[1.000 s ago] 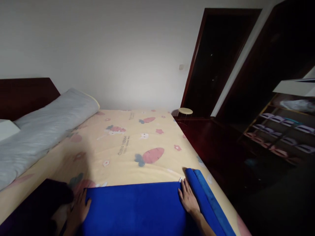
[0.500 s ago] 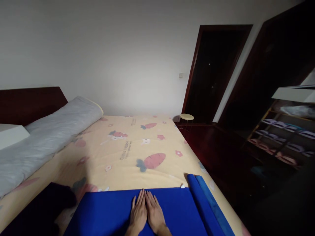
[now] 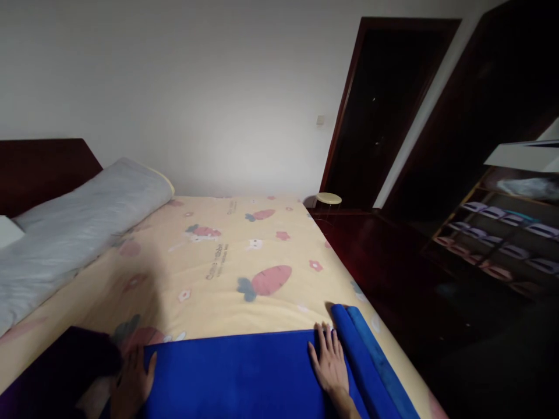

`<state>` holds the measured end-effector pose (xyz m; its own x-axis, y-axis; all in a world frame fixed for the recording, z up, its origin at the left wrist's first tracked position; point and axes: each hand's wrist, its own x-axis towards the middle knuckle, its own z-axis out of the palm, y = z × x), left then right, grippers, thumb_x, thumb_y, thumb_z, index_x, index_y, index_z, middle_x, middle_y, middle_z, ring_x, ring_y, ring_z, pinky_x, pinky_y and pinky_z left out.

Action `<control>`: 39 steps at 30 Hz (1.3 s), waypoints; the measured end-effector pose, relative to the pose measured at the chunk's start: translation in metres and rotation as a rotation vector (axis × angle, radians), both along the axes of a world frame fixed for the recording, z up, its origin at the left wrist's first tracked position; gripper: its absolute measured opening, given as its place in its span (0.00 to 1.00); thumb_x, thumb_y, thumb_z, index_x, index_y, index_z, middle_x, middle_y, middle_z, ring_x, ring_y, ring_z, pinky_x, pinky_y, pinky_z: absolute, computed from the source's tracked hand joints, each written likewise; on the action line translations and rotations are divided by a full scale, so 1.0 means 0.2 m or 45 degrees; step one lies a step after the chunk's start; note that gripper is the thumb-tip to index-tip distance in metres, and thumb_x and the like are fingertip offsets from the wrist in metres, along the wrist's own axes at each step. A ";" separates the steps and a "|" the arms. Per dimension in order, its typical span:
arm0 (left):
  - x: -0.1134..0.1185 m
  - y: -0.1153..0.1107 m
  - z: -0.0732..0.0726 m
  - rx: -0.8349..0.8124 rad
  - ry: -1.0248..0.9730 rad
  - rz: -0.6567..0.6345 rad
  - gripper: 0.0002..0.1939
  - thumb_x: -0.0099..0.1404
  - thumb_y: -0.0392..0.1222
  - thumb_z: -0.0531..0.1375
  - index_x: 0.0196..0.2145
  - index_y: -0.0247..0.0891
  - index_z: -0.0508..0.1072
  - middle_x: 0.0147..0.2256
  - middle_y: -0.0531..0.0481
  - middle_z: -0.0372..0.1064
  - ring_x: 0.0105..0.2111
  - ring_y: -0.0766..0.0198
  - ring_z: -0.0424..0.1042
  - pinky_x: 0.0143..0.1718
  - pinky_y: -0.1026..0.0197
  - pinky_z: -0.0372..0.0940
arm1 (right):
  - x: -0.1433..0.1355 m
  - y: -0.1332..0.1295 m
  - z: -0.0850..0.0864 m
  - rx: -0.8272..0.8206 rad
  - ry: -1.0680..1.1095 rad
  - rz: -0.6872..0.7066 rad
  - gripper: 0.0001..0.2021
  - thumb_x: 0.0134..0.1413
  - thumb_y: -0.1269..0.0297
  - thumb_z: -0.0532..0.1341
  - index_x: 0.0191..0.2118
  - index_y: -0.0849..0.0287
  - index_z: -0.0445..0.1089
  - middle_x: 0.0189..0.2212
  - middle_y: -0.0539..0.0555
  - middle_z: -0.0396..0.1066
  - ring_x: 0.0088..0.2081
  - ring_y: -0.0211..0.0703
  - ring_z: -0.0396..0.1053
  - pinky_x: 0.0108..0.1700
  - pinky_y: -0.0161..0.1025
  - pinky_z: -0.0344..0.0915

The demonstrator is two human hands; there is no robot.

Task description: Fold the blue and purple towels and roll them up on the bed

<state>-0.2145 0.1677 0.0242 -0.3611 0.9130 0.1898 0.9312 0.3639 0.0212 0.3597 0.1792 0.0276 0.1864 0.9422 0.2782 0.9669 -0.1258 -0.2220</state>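
A flat blue cloth point(image 3: 236, 372) lies on the near part of the bed, and its far edge runs almost straight. My left hand point(image 3: 133, 378) rests at the cloth's left edge in shadow, thumb apart from the fingers. My right hand point(image 3: 331, 362) lies flat near the far right corner, fingers spread on the fabric. Just right of it is a rolled or folded blue part point(image 3: 371, 361), showing two long ridges side by side. Dark purple fabric point(image 3: 65, 366) lies left of my left hand.
The bed sheet point(image 3: 262, 233) is cream with carrot prints. A grey bolster-like bedding piece point(image 3: 96, 215) lies along the left by the headboard point(image 3: 43, 169). Beyond the bed stand a round stool point(image 3: 328, 198) and a dark door point(image 3: 393, 110). A shoe rack point(image 3: 502, 233) is at the right.
My hands were side by side at the cloth's middle. They have moved apart, the left to the left edge and the right to the far right corner. The view has shifted slightly.
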 end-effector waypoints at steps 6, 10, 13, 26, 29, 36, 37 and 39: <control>-0.01 -0.01 0.01 0.047 0.022 -0.028 0.34 0.68 0.54 0.41 0.66 0.34 0.52 0.62 0.36 0.59 0.65 0.46 0.52 0.58 0.38 0.55 | 0.00 0.00 -0.03 0.005 0.025 -0.066 0.37 0.62 0.45 0.41 0.69 0.64 0.45 0.70 0.63 0.36 0.69 0.59 0.39 0.65 0.54 0.47; 0.03 0.01 0.05 0.060 -0.061 0.093 0.36 0.68 0.54 0.39 0.66 0.30 0.51 0.63 0.33 0.57 0.64 0.46 0.55 0.58 0.39 0.56 | 0.00 0.02 -0.05 -0.020 0.003 -0.061 0.38 0.61 0.45 0.41 0.69 0.67 0.44 0.69 0.67 0.43 0.68 0.59 0.42 0.65 0.54 0.46; 0.08 0.02 0.12 0.115 -0.102 0.129 0.36 0.68 0.56 0.39 0.67 0.31 0.49 0.62 0.32 0.58 0.63 0.44 0.56 0.59 0.36 0.54 | 0.02 0.05 -0.07 -0.013 0.036 -0.080 0.39 0.60 0.44 0.41 0.69 0.69 0.43 0.68 0.67 0.45 0.68 0.57 0.43 0.65 0.53 0.46; 1.23 -0.05 0.09 0.058 -0.071 -0.851 0.28 0.71 0.40 0.42 0.67 0.45 0.40 0.67 0.51 0.49 0.66 0.61 0.51 0.64 0.50 0.51 | -0.72 -0.10 0.09 -0.050 0.136 0.716 0.26 0.69 0.55 0.39 0.69 0.52 0.44 0.68 0.51 0.47 0.68 0.45 0.45 0.67 0.50 0.48; 1.26 -0.04 0.11 -0.063 -0.150 -0.846 0.27 0.71 0.45 0.41 0.66 0.49 0.42 0.67 0.52 0.47 0.66 0.60 0.50 0.65 0.47 0.50 | -0.78 -0.11 0.12 -0.174 0.131 0.834 0.26 0.68 0.51 0.41 0.68 0.49 0.45 0.68 0.50 0.45 0.68 0.47 0.46 0.67 0.52 0.49; 0.64 -0.06 0.16 -0.106 -0.100 -0.311 0.30 0.70 0.53 0.39 0.67 0.45 0.47 0.68 0.50 0.43 0.67 0.58 0.46 0.66 0.42 0.43 | -0.18 -0.08 0.06 -0.184 0.037 0.266 0.32 0.64 0.44 0.42 0.67 0.56 0.52 0.67 0.54 0.49 0.68 0.51 0.43 0.67 0.55 0.43; 0.53 -0.07 0.14 -0.097 -0.082 -0.196 0.31 0.70 0.53 0.39 0.67 0.42 0.47 0.68 0.48 0.43 0.67 0.56 0.47 0.65 0.41 0.45 | -0.10 -0.08 0.03 -0.147 0.024 0.154 0.34 0.63 0.44 0.41 0.67 0.59 0.52 0.67 0.56 0.50 0.69 0.52 0.42 0.67 0.56 0.42; 0.32 -0.10 0.10 -0.049 -0.056 0.024 0.32 0.69 0.52 0.37 0.67 0.37 0.48 0.68 0.43 0.47 0.67 0.54 0.49 0.63 0.40 0.49 | 0.01 -0.09 -0.02 -0.071 0.022 -0.027 0.37 0.62 0.43 0.39 0.67 0.66 0.51 0.67 0.60 0.51 0.69 0.53 0.42 0.67 0.54 0.44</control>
<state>-0.1499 0.1484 0.0436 -0.3859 0.9121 0.1385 0.9225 0.3831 0.0474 0.3626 0.1619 0.0241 0.2111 0.9519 0.2222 0.9599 -0.1590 -0.2307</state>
